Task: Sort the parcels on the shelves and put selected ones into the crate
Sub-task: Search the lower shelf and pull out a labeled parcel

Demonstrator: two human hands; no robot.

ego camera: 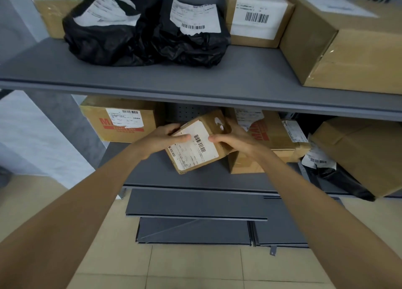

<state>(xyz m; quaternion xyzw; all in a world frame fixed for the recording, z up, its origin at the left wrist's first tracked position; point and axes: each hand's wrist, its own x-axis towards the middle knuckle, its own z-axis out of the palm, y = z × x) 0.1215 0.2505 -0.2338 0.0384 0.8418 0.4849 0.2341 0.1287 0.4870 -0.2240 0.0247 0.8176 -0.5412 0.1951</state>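
Note:
A small brown cardboard parcel (193,151) with a white barcode label is tilted above the lower shelf (204,177). My left hand (163,138) grips its left upper edge, thumb across the label. My right hand (232,140) holds its right side, thumb on the label corner. Both hands are closed on this parcel. No crate is in view.
Upper shelf (195,79) carries two black bagged parcels (143,36) and brown boxes (345,44). On the lower shelf are a red-printed box (121,121) at left, more boxes (274,136) and a large box (361,151) at right. Grey metal panels (195,217) lie on the tiled floor.

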